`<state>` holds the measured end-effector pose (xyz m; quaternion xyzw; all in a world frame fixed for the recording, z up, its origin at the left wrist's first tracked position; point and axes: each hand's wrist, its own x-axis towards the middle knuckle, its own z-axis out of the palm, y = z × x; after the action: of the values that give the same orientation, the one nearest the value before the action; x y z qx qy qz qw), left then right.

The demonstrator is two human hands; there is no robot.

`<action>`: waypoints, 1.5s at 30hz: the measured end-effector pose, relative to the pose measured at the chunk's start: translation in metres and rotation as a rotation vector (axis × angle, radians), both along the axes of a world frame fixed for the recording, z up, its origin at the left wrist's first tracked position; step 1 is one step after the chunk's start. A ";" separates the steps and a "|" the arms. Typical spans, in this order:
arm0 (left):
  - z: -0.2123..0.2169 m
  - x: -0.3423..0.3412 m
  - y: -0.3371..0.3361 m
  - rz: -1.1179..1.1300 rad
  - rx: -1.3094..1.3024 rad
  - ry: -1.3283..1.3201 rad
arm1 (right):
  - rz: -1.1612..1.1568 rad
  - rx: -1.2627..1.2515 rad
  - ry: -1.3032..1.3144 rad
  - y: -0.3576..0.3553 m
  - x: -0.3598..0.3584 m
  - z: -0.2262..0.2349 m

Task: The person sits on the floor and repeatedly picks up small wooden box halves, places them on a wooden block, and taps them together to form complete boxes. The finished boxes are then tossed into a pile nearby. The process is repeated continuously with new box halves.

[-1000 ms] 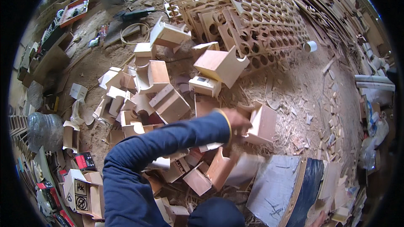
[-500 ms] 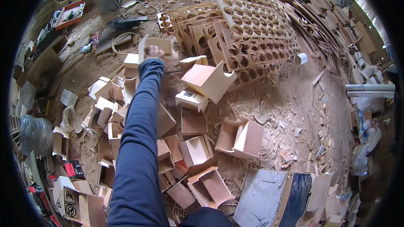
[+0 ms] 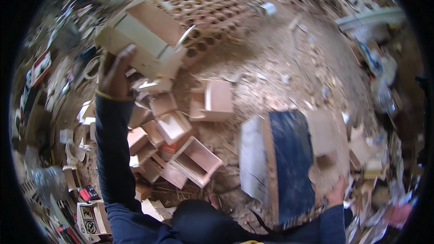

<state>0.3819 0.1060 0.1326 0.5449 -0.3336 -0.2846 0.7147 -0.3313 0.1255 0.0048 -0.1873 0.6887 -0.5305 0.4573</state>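
Raised at the upper left, my left hand (image 3: 118,74) is closed on the near side of a pale wooden box (image 3: 147,36), which is tilted and has an open compartment. Lower right, my right hand (image 3: 337,190) grips the near edge of a light wooden panel (image 3: 332,171) with a curved edge; its fingers are partly blurred. That panel lies beside a dark blue board (image 3: 291,162). Below the raised box, several similar wooden boxes lie jumbled on the floor, among them an open box (image 3: 195,160) and another box (image 3: 217,99) standing apart.
Sheets with round holes (image 3: 203,7) are stacked at the back. A white cylinder (image 3: 267,9) lies right of them. Wood shavings cover the floor (image 3: 280,58). Plastic bags (image 3: 384,77) and offcuts line the right; a big clear plastic bottle (image 3: 49,180) is at the left.
My left hand has brought the wooden box nearer and to the left, lifted off the heap. My right hand has come into view at the lower right. The view has shifted right.
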 end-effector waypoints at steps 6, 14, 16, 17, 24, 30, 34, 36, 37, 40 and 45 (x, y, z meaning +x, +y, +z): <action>0.006 -0.235 0.036 -0.348 0.096 -0.625 | 0.021 0.014 -0.044 0.019 -0.025 -0.008; -0.040 -0.389 0.053 -0.507 0.351 -0.916 | 0.223 -0.324 0.535 -0.070 -0.104 0.068; -0.052 -0.414 0.050 -0.506 0.443 -1.011 | 0.347 -0.229 0.445 -0.110 -0.122 0.062; -0.055 -0.423 0.047 -0.442 0.451 -0.979 | 0.418 -0.228 0.391 -0.126 -0.128 0.051; -0.064 -0.464 0.019 -0.272 0.429 -0.858 | 0.578 -0.223 0.984 -0.176 -0.117 -0.038; -0.075 -0.466 0.005 -0.117 0.399 -0.948 | 0.707 -0.130 1.132 -0.159 -0.108 -0.037; -0.086 -0.462 -0.015 0.010 0.514 -0.936 | 0.778 -0.189 1.315 -0.148 -0.106 -0.030; -0.088 -0.456 -0.030 0.002 0.462 -0.900 | 0.758 -0.224 1.288 -0.145 -0.106 -0.030; -0.088 -0.452 -0.037 -0.007 0.497 -0.888 | 0.751 -0.248 1.278 -0.141 -0.108 -0.031; -0.090 -0.442 -0.054 -0.008 0.519 -0.927 | 0.688 -0.255 1.274 -0.141 -0.109 -0.033; -0.112 -0.424 -0.091 0.071 0.548 -0.949 | 0.766 -0.208 1.265 -0.140 -0.108 -0.032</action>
<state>-0.0423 0.0146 0.0209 0.7906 -0.5144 -0.0599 0.3268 -0.4394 -0.0143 -0.0270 -0.7258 0.6532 -0.1875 0.1065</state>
